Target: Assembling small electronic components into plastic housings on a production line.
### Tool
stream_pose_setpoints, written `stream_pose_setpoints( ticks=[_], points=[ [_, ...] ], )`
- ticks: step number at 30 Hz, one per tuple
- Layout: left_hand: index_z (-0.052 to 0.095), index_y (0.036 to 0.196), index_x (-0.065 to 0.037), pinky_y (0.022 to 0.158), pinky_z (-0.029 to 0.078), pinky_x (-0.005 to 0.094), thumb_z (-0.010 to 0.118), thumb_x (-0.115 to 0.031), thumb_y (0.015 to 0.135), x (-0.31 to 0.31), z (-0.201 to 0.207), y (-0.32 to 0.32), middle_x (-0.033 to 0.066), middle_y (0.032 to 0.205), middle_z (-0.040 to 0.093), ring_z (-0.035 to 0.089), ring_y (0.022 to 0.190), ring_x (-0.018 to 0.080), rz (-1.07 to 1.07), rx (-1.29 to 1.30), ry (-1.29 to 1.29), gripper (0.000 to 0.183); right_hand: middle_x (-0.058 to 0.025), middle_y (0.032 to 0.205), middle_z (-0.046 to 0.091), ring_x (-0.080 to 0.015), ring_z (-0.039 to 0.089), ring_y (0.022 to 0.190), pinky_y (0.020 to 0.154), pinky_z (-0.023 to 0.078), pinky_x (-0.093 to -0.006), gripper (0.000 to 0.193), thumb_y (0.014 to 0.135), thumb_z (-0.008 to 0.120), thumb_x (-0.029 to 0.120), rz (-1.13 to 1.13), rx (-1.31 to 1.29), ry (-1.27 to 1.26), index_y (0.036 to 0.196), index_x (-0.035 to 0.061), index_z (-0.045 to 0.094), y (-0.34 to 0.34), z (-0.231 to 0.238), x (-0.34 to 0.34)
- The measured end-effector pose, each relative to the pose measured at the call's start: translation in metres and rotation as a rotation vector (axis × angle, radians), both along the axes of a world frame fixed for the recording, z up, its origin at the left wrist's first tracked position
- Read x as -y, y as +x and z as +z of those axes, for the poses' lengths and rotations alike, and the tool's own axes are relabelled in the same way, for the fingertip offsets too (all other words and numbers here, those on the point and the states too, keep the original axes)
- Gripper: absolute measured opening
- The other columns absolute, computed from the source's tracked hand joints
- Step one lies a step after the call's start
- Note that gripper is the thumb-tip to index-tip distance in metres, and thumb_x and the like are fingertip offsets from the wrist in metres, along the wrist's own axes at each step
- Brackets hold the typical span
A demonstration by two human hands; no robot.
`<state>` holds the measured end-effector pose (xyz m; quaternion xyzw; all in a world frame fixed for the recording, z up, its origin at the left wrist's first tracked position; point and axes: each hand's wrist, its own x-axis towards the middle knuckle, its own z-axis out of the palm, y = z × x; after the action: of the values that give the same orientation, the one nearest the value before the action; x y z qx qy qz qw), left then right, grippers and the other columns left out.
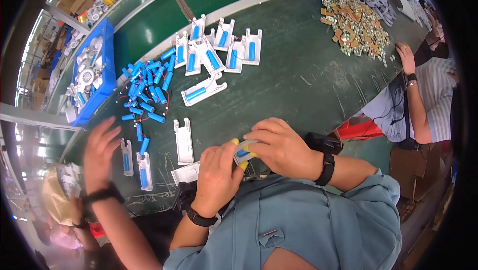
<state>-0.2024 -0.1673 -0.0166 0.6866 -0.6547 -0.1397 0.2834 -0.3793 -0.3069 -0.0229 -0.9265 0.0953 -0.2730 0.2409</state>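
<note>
My left hand (pixel 215 176) and my right hand (pixel 283 149) meet at the table's near edge. Between their yellow-tipped fingers is a small white plastic casing (pixel 240 159) with a blue cylindrical battery (pixel 242 153) in it. Both hands grip the casing, and the fingers hide much of it. Just left of my left hand lies a white casing (pixel 186 174), partly covered by that hand. Another white casing (pixel 183 143), with no battery visible in it, lies farther up the table.
White casings with batteries (pixel 211 58) and loose blue batteries (pixel 149 85) lie beyond. A blue bin (pixel 107 66) holds white parts. At far right sit small circuit boards (pixel 353 26) and grey strips (pixel 373 1). Co-workers' hands are at left (pixel 99 155) and right (pixel 406 58).
</note>
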Motion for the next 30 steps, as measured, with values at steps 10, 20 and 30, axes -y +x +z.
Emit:
stream_pose_setpoints(
  ticks=[10, 20, 30],
  points=[
    [0.063, 0.118, 0.005, 0.084, 0.055, 0.0387, 0.078, -0.002, 0.074, 0.027, 0.051, 0.037, 0.0218, 0.118, 0.063, 0.066, 0.103, 0.037, 0.128, 0.034, -0.144, 0.047, -0.0126, 0.111, 0.067, -0.0366, 0.062, 0.115, 0.101, 0.047, -0.0475, 0.035, 0.076, 0.074, -0.003, -0.22, 0.126, 0.155, 0.111, 0.0019, 0.069, -0.021, 0.018, -0.001],
    [0.054, 0.139, 0.003, 0.094, 0.054, 0.0401, 0.077, -0.007, 0.086, -0.024, 0.059, 0.073, 0.0205, 0.133, 0.061, 0.067, 0.113, 0.0315, 0.28, 0.163, -0.089, 0.058, -0.0121, 0.109, 0.066, -0.0357, 0.062, 0.113, 0.1, 0.048, -0.0479, 0.034, 0.076, 0.074, -0.005, -0.146, 0.096, 0.166, 0.108, 0.0009, 0.069, -0.025, 0.013, -0.008],
    [0.056, 0.129, 0.0, 0.083, 0.052, 0.045, 0.075, -0.009, 0.083, -0.074, 0.03, 0.035, 0.0176, 0.11, 0.064, 0.064, 0.098, 0.0373, 0.251, 0.005, 0.282, 0.05, -0.0135, 0.12, 0.061, -0.0361, 0.059, 0.119, 0.102, 0.049, -0.0481, 0.037, 0.079, 0.075, 0.004, 0.111, -0.038, 0.144, 0.115, 0.0018, 0.065, -0.009, 0.011, -0.025]
  ],
)
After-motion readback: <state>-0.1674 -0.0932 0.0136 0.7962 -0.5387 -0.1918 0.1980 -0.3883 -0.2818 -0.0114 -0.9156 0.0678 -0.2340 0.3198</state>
